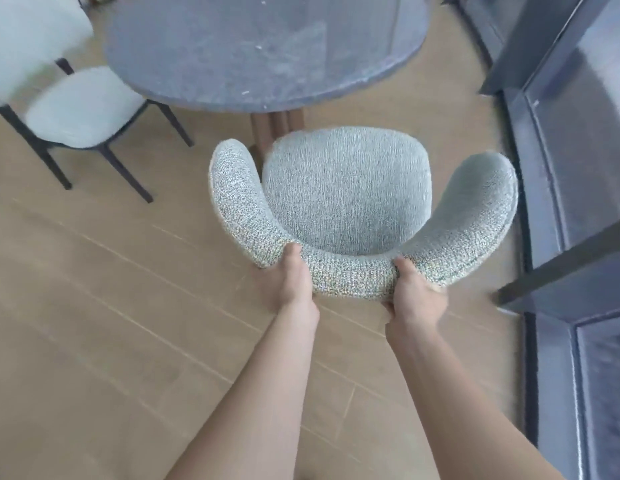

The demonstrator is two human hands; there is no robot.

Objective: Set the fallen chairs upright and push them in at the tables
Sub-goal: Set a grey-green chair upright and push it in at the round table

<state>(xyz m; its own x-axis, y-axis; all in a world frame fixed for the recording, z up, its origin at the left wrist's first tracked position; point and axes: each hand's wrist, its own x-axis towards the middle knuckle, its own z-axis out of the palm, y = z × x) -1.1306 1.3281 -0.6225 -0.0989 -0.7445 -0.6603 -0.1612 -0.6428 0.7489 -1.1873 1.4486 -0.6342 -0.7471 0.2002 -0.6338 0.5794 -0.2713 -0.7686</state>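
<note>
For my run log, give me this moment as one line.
armchair: upright, facing round table, not yet tucked | left hand and right hand: gripping curved backrest | next: probably push in

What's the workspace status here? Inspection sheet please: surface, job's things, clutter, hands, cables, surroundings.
Surface: wood-look floor; round grey table top bare where visible.
Job's things: grey armchair upright, seat front just short of the table edge, not pushed in; white chair upright at the table's left.
Clutter: nothing seen.
Hands: left hand and right hand both grip the armchair's backrest.
Cables: nothing seen.
Surroundings: dark metal frames close on the right.
</note>
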